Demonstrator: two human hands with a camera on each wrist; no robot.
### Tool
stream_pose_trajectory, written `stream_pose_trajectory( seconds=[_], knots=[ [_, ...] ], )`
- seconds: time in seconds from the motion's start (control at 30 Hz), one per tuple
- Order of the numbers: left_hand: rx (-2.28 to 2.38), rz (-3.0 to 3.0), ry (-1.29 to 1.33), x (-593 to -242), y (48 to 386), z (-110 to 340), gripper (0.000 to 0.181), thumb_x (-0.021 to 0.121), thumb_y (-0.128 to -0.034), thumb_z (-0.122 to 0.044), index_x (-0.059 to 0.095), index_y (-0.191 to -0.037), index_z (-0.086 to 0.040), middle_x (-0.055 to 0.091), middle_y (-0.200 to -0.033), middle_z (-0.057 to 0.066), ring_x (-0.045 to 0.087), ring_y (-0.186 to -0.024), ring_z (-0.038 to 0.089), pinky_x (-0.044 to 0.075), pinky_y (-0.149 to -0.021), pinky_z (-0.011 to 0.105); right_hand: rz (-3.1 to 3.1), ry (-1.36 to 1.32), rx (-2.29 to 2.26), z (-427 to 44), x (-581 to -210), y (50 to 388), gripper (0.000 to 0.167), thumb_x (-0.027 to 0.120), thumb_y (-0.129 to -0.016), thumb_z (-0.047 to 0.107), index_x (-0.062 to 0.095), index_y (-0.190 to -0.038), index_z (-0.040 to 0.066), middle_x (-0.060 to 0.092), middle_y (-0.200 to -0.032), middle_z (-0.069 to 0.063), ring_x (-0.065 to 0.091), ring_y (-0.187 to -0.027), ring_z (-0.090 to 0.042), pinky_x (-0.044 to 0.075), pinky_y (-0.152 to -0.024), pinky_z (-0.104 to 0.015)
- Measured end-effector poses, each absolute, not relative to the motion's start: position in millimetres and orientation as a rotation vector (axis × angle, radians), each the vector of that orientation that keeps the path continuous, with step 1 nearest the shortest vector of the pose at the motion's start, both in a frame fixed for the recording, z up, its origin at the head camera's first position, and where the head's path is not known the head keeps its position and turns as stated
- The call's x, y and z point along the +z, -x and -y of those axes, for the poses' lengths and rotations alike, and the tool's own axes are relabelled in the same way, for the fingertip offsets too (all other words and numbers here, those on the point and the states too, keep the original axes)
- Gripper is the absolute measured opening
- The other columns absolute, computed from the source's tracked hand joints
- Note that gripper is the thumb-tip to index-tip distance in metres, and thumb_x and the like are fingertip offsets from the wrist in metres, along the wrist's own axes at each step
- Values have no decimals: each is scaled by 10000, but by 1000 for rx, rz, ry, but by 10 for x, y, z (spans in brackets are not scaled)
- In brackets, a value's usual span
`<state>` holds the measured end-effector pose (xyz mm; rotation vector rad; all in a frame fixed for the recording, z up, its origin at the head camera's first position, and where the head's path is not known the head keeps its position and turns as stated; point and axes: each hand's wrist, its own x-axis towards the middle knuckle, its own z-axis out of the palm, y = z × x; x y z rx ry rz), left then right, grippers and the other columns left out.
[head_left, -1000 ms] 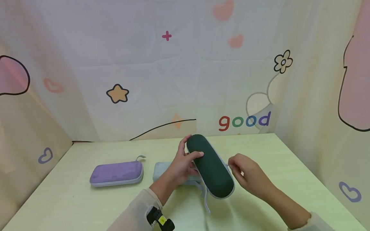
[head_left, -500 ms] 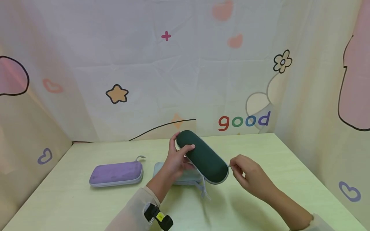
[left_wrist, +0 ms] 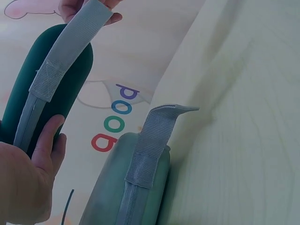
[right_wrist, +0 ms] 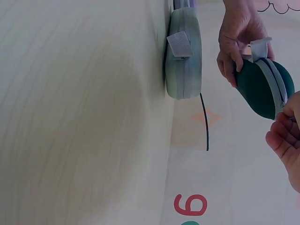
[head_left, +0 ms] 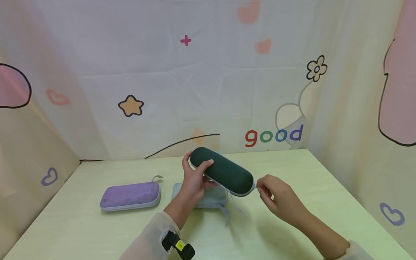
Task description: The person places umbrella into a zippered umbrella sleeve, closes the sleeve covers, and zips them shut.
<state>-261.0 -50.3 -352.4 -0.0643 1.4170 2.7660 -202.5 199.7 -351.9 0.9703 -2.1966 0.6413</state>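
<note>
Above the table, my left hand (head_left: 194, 178) grips a dark green zippered case (head_left: 227, 173), thumb on its top face and fingers beneath. The case tilts down to the right. At its lower right end my right hand (head_left: 282, 199) pinches a small zipper pull, mostly hidden by the fingertips. The right wrist view shows the pale zipper band (right_wrist: 273, 79) running along the case's side to those fingers. A grey fabric strap (left_wrist: 70, 51) covers part of the zipper line in the left wrist view.
Behind the left hand a pale green case (head_left: 212, 198) with a grey strap (head_left: 224, 213) lies on the table (head_left: 65, 231). Left of it lies a purple case (head_left: 130, 196) with a small grey tab. A printed curtain (head_left: 156, 86) stands behind the table.
My left hand has moved left and turned the dark green case from steep to flatter. The pinched pull has shifted from the case's right side to its lower end. My right hand has barely moved.
</note>
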Motion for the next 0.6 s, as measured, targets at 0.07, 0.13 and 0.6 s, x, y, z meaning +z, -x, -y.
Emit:
stream_pose_trajectory(
  seconds=[0.07, 0.13, 0.6],
  knots=[
    [2795, -1390, 87, -3521, 2600, 494, 805, 709, -863, -98, 186, -1411, -372, 508, -1291, 222, 703, -836, 365, 546, -630, 567, 2207, -960, 645, -1988, -3515, 2021, 283, 715, -741, -123, 603, -890, 90, 521, -800, 82, 453, -702, -38, 474, -574, -180],
    [2820, -1366, 105, -3521, 2588, 483, 807, 705, -862, -84, 183, -1410, -365, 520, -1282, 226, 705, -826, 367, 544, -625, 571, 2217, -948, 649, -1983, -3517, 2014, 283, 720, -740, -120, 606, -888, 92, 517, -793, 87, 451, -697, -36, 474, -567, -183],
    [2752, -1256, -8, -3483, 2583, 630, 654, 672, -908, -93, 274, -1381, -306, 499, -1293, 170, 700, -840, 342, 545, -735, 550, 2172, -866, 647, -2095, -3482, 2002, 248, 711, -734, -110, 606, -889, 52, 520, -772, 60, 461, -670, -55, 488, -523, -241]
  ],
)
